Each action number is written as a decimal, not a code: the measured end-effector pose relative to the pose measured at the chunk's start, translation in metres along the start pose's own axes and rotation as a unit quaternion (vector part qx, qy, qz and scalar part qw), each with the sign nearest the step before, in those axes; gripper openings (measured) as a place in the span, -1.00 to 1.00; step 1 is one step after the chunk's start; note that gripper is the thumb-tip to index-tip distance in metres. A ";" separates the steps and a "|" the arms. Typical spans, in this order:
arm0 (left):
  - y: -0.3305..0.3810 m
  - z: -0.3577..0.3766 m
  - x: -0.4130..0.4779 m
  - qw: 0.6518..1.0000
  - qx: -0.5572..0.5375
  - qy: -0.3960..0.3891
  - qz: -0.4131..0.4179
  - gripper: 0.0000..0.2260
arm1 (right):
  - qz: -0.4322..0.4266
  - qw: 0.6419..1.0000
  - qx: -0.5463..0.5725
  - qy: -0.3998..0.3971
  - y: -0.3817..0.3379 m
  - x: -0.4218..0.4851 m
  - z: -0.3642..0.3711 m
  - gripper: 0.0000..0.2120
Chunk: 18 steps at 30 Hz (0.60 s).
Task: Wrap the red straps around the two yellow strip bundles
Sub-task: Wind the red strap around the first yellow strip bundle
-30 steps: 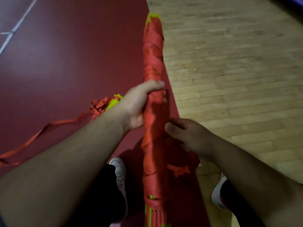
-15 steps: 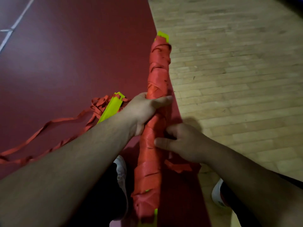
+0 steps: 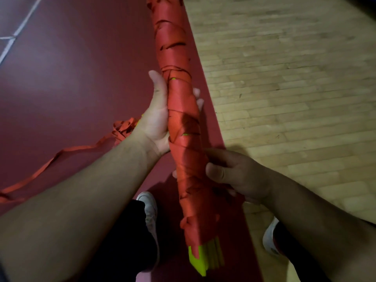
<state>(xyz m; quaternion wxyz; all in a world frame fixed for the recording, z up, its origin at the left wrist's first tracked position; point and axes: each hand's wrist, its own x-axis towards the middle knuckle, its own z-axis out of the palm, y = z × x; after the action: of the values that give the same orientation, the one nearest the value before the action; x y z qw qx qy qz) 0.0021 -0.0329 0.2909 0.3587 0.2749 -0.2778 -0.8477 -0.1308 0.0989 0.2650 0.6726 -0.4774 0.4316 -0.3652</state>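
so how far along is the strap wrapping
One bundle looks wrapped in red; only yellow tips show at its near end. The left hand and right hand both grip it. A loose red strap lies on the floor, so the second bundle, not clearly visible, likely remains.

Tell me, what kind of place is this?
Most likely an indoor sports hall or gym. The pale wooden plank floor sits beside a smooth dark red court surface, and a thin white painted line runs across that red part, like court markings.
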 end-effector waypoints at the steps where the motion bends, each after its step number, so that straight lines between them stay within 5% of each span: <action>1: 0.000 0.000 0.002 1.000 -0.017 0.002 0.008 -0.30 | -0.010 1.000 0.013 0.011 0.002 0.002 0.001 -0.42; 4: 0.008 -0.004 0.006 0.999 0.038 0.000 -0.017 -0.36 | -0.010 0.998 0.047 0.040 0.005 0.007 -0.002 -0.28; 7: 0.005 -0.001 0.001 0.978 0.182 0.062 -0.079 -0.41 | 0.013 0.991 -0.060 0.118 0.005 0.012 -0.005 -0.36; 10: -0.014 -0.001 -0.003 0.955 0.263 0.115 -0.071 -0.73 | 0.036 0.975 -0.168 0.143 0.010 0.014 0.001 -0.46; 14: -0.009 -0.009 0.000 0.975 0.166 0.081 -0.125 -0.92 | 0.042 0.986 -0.108 0.123 0.005 0.012 -0.004 -0.21; 18: 0.004 -0.007 -0.001 0.994 0.029 0.005 -0.104 -0.66 | 0.046 0.998 0.008 -0.039 -0.008 0.001 -0.013 -0.40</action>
<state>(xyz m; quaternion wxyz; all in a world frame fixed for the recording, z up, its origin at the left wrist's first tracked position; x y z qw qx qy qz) 0.0086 -0.0366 0.2892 0.2618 0.3167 -0.2706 -0.8706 -0.1437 0.0918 0.2698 0.7091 -0.4654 0.4236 -0.3180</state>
